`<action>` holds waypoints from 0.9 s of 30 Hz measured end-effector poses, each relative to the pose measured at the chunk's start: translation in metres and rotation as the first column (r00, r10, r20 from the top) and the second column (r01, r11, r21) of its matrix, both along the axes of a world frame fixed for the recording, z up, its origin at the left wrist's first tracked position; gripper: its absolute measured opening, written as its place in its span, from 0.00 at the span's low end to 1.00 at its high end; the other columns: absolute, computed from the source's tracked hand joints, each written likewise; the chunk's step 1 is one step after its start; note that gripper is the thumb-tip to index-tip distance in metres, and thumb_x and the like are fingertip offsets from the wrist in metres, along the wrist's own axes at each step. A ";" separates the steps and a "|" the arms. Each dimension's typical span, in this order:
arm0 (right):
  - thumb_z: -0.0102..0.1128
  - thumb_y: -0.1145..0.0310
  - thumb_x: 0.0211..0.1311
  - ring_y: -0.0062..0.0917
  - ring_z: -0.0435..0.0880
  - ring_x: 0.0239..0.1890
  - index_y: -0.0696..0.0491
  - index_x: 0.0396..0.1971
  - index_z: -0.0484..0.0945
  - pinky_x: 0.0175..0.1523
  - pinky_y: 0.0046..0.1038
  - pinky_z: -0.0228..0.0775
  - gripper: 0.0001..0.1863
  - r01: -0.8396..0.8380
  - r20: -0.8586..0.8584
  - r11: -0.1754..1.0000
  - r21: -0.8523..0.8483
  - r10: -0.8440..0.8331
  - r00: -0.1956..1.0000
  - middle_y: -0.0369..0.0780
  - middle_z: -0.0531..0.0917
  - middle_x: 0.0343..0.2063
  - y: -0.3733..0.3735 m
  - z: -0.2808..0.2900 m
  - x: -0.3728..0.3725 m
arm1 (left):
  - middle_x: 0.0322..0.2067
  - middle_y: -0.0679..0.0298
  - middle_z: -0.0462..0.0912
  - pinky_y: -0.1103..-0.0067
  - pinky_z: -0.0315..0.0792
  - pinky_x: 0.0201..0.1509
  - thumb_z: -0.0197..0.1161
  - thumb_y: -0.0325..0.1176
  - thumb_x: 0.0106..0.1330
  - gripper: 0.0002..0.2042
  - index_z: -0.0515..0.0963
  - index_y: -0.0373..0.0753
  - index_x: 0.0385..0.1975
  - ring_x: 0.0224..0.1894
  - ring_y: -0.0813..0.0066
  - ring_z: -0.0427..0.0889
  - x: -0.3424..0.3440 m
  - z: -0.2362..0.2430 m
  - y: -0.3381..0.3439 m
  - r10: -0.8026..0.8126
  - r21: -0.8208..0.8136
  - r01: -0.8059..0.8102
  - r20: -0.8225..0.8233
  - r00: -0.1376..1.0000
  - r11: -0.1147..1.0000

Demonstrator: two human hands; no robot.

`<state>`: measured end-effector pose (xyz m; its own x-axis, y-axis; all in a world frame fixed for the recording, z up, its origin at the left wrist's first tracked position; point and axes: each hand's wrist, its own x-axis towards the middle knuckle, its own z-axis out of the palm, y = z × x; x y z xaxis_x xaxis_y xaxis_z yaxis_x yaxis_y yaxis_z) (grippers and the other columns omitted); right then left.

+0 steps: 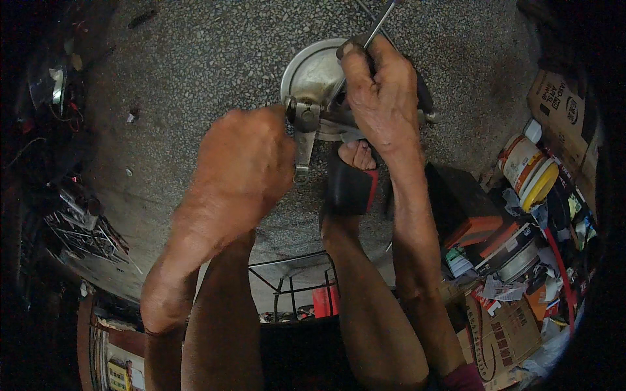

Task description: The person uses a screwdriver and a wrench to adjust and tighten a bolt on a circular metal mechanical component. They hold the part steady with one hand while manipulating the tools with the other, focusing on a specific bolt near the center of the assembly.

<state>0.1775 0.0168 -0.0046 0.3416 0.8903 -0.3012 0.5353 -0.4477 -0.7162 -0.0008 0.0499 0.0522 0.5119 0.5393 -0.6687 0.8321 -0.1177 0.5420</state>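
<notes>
A round metal disc (303,68) lies on the speckled floor, with a metal fitting (306,116) and a short flat lever (304,156) at its lower side. My left hand (241,156) is closed just left of the fitting; what its fingers hold is hidden. My right hand (381,98) grips a thin metal rod (385,16) that slants up over the disc's right part, with dark parts beneath it. My foot (355,154), in a black and red sandal (347,189), is just below the assembly.
At right lie cardboard boxes (561,111), a bucket with a yellow lid (535,176), a dark case (463,202) and scattered scrap. Dark metal clutter (85,215) sits at left. Below, a thin black metal frame (290,287) stands by a red object (325,303).
</notes>
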 end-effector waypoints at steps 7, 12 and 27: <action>0.55 0.62 0.64 0.56 0.81 0.27 0.61 0.29 0.75 0.36 0.51 0.70 0.15 -0.013 -0.011 1.000 -0.008 0.013 1.000 0.56 0.80 0.21 0.001 0.001 -0.001 | 0.30 0.40 0.81 0.55 0.73 0.45 0.57 0.29 0.61 0.12 0.80 0.29 0.40 0.37 0.37 0.80 0.000 0.001 0.009 -0.061 0.010 0.062 -0.069 0.996 0.998; 0.55 0.62 0.65 0.45 0.79 0.24 0.60 0.29 0.75 0.33 0.45 0.69 0.15 -0.001 0.052 1.000 -0.021 0.002 0.999 0.51 0.79 0.19 -0.007 -0.007 0.005 | 0.34 0.43 0.79 0.59 0.71 0.48 0.57 0.29 0.62 0.15 0.79 0.30 0.46 0.41 0.43 0.77 -0.006 -0.016 -0.018 0.133 -0.014 -0.133 -0.004 0.991 0.991; 0.55 0.62 0.64 0.56 0.81 0.28 0.61 0.29 0.75 0.37 0.52 0.70 0.15 0.014 -0.031 1.000 -0.027 -0.015 0.999 0.56 0.80 0.21 0.000 0.000 -0.002 | 0.37 0.45 0.81 0.56 0.67 0.55 0.59 0.28 0.57 0.13 0.80 0.35 0.43 0.43 0.41 0.78 -0.010 -0.020 -0.045 0.377 0.120 -0.400 0.178 0.909 0.909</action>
<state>0.1756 0.0168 -0.0045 0.3448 0.8768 -0.3352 0.5061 -0.4744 -0.7203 -0.0108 0.0049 0.0326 0.3271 0.8035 -0.4974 0.7406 0.1090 0.6631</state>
